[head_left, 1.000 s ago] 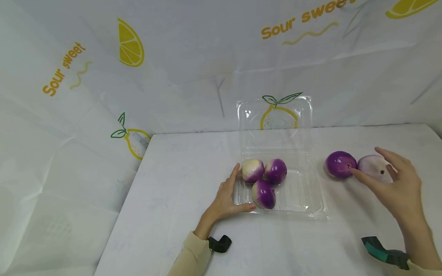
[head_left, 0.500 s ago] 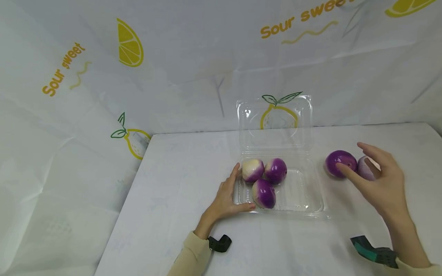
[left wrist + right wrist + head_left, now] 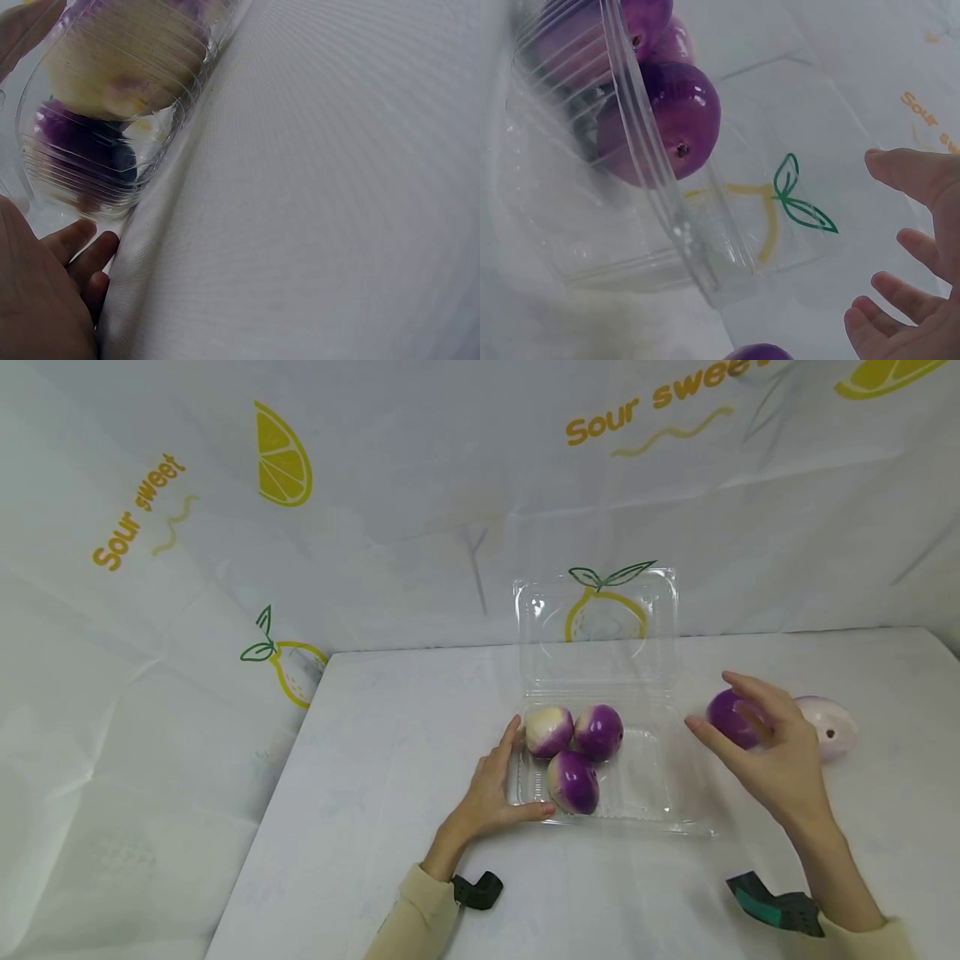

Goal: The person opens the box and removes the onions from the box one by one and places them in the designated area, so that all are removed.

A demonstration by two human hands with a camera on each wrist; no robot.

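A clear plastic clamshell box (image 3: 648, 781) lies with its lid (image 3: 547, 652) raised at the back. Three round purple-and-white turnips fill its left half: a paler one (image 3: 548, 732) at back left, a purple one (image 3: 599, 732) beside it and another (image 3: 573, 783) in front. My left hand (image 3: 483, 793) spreads along the box's left side, thumb at the front edge. Right of the box, my right hand (image 3: 780, 764) hovers with fingers apart, holding nothing. It partly covers a purple turnip (image 3: 723, 714); a whitish turnip (image 3: 834, 727) shows behind it.
White cloth covers the table (image 3: 360, 760). Behind it hangs a pale sheet (image 3: 420, 527) printed with lemons and lettering. A dark band with a protruding piece sits on each wrist, the right one (image 3: 776, 902) with green on it.
My right hand has moved left, from in front of the whitish turnip to in front of the purple one, nearer the box. My left hand, the box and the turnips have stayed put.
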